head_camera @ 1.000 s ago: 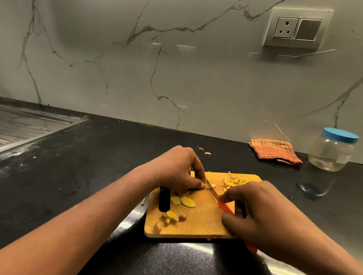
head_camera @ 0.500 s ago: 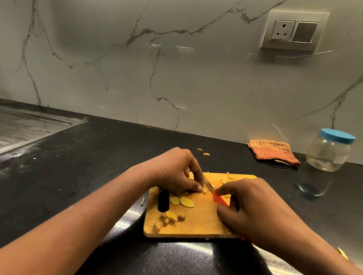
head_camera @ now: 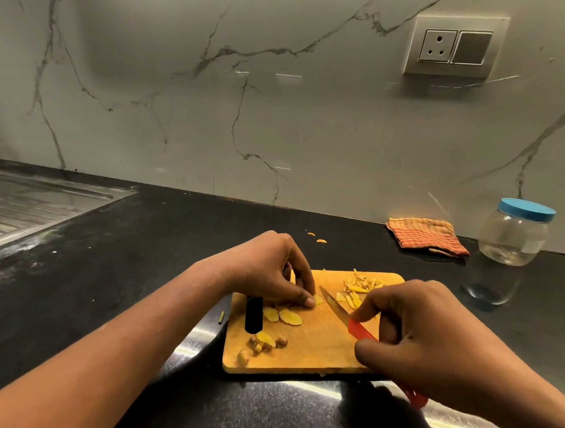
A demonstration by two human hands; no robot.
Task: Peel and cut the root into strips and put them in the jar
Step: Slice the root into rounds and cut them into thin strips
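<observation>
A wooden cutting board (head_camera: 314,349) lies on the black counter. My left hand (head_camera: 271,273) pins a yellow root slice (head_camera: 317,299) to the board with curled fingertips. My right hand (head_camera: 425,334) grips a red-handled knife (head_camera: 336,307), its blade tip resting just right of that slice. Loose yellow slices (head_camera: 290,316) lie below my left hand. Cut strips (head_camera: 360,286) are piled at the board's far right. Peel scraps and root ends (head_camera: 262,344) sit near the front left. The clear jar (head_camera: 513,234) with a blue lid stands shut at the far right.
A folded orange checked cloth (head_camera: 426,235) lies by the wall, left of the jar. Two small yellow bits (head_camera: 316,238) lie on the counter behind the board. A steel sink drainboard (head_camera: 29,207) is at the far left. A wall socket (head_camera: 455,46) sits above.
My right hand drew back toward me and to the right, uncovering the pile of strips. The knife blade now lies lower on the board. My left hand stays on the slice.
</observation>
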